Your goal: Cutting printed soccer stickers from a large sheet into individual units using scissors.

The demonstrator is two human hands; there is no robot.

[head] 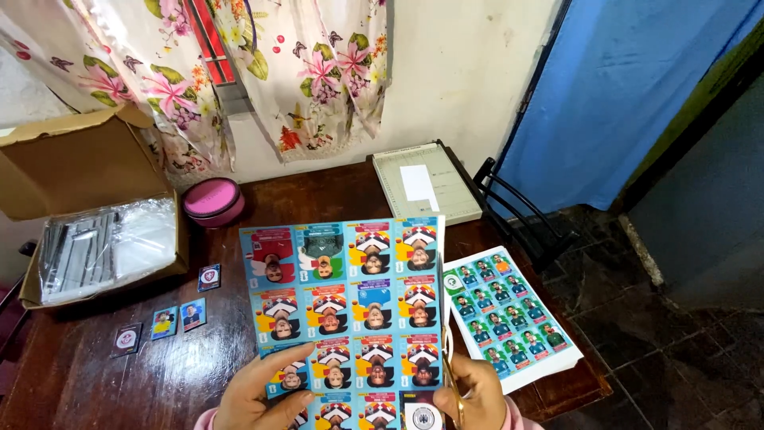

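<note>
At the bottom centre of the frame, the left hand (259, 394) pinches the lower left edge of an uncut card sheet (346, 306), thumb on its face. The right hand (477, 394) is curled around scissors (447, 350) at the sheet's right edge.

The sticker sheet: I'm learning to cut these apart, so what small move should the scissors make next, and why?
Probably close the scissors a little further up the sheet's right edge. The right hand holds them at the bottom of the uncut sticker sheet, blade running up that edge, while the left hand steadies the lower left. A few loose cards lie on the table.
</note>
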